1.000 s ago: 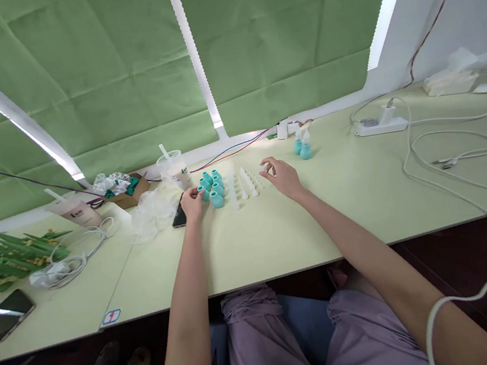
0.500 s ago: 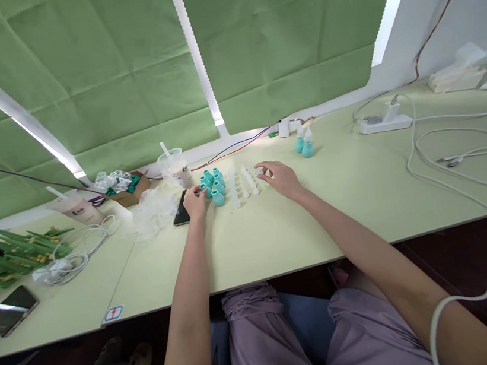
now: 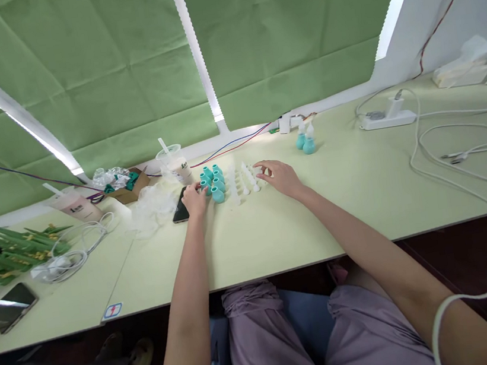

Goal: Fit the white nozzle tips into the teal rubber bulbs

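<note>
Teal squeeze bulbs [image 3: 217, 195] with open necks stand grouped in two rows on the table. At their left edge my left hand [image 3: 195, 200] has its fingers closed at the nearest bulb on that side. Right of the bulbs lie white, translucent nozzle tips [image 3: 245, 182] in rows. My right hand [image 3: 279, 178] rests at the right side of these tips, its thumb and index finger curved and apart. Any small thing at its fingertips is too faint to make out. Farther back stand two teal bulbs [image 3: 309, 146] with white tips fitted on top.
A black phone [image 3: 180, 209] lies partly beside my left hand. Left of it are crumpled clear plastic [image 3: 152, 209], a drink cup [image 3: 177, 166] and a cardboard box [image 3: 130, 191]. A power strip [image 3: 388, 120] and a loose white cable [image 3: 465, 195] occupy the right.
The view has shifted slightly. Both hands stay in nearly the same places beside the bulbs and the tips.
</note>
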Demonstrator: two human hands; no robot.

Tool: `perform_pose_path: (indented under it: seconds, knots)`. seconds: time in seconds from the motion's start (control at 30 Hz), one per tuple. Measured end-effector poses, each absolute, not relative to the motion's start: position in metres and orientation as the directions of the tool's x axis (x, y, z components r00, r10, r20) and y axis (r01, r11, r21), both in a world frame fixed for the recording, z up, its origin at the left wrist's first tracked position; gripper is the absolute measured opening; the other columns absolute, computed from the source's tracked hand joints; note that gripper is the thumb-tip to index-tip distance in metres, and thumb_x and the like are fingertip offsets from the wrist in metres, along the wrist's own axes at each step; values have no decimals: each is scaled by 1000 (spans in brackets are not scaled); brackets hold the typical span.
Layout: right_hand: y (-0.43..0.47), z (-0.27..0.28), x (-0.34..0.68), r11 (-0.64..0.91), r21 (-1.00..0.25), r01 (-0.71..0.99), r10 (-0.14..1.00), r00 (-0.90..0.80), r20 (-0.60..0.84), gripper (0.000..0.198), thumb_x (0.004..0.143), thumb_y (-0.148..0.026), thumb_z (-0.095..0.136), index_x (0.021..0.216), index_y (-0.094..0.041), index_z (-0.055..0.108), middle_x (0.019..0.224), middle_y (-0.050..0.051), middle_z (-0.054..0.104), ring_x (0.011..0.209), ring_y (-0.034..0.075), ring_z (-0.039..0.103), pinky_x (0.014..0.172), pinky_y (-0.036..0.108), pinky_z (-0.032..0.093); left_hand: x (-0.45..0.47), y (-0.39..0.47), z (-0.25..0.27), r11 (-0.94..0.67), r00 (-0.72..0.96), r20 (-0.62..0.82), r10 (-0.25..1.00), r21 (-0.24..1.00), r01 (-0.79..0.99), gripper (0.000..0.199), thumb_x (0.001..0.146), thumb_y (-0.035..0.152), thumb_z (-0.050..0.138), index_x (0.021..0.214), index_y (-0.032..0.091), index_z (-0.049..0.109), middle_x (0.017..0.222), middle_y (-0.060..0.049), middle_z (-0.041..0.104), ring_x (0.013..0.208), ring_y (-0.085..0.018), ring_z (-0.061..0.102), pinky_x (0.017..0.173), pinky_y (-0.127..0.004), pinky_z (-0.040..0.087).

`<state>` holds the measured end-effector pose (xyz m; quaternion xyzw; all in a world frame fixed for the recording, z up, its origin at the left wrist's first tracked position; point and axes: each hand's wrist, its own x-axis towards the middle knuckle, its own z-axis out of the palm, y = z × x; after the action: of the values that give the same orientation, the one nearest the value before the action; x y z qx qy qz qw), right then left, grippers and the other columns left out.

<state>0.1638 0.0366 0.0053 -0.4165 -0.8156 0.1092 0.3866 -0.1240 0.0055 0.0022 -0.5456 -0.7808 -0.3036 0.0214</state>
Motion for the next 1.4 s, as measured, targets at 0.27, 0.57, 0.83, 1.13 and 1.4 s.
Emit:
perform_pose_path:
  seconds: [0.27, 0.57, 0.83, 1.13, 1.4]
  knots:
    - [39, 3, 163, 635, -503, 586, 764, -378, 523, 29, 86, -37, 54, 113, -27, 61, 95, 0, 64, 75, 10, 54, 72, 24, 37, -123, 5, 1, 253, -433, 392, 812, 433, 865, 30, 84, 34, 57, 112, 22, 59, 111, -7, 65, 100, -24, 59, 89, -37, 38]
    - [37, 3, 162, 616, -514, 597, 783, -396, 479, 28, 86, -36, 55, 111, -28, 61, 95, -2, 64, 74, 9, 54, 71, 23, 37, -121, 2, 5, 250, -449, 391, 803, 464, 850, 30, 83, 34, 58, 110, 22, 62, 108, -6, 67, 97, -22, 61, 87, -35, 40]
    - [36, 2, 162, 625, -518, 584, 778, -412, 474, 28, 86, -36, 55, 112, -27, 62, 95, 0, 64, 73, 10, 54, 72, 22, 37, -119, 2, 5, 280, -431, 362, 826, 400, 872, 33, 84, 36, 56, 113, 21, 62, 113, -10, 63, 110, -28, 55, 93, -43, 39]
    - [28, 9, 157, 652, -514, 557, 757, -433, 490, 29, 84, -38, 57, 111, -26, 62, 91, -1, 65, 74, 9, 54, 71, 22, 37, -87, -9, 31, -165, -235, 715, 659, 441, 882, 31, 88, 38, 53, 112, 20, 63, 107, -9, 61, 96, -21, 54, 91, -35, 40]
    - [21, 14, 151, 660, -576, 483, 751, -425, 505, 37, 85, -48, 54, 112, -24, 53, 89, -1, 66, 72, 10, 57, 68, 22, 38, -31, -10, 28, -496, 159, 541, 826, 561, 663, 21, 81, 35, 64, 95, 22, 71, 84, -4, 68, 76, -16, 55, 76, -30, 43]
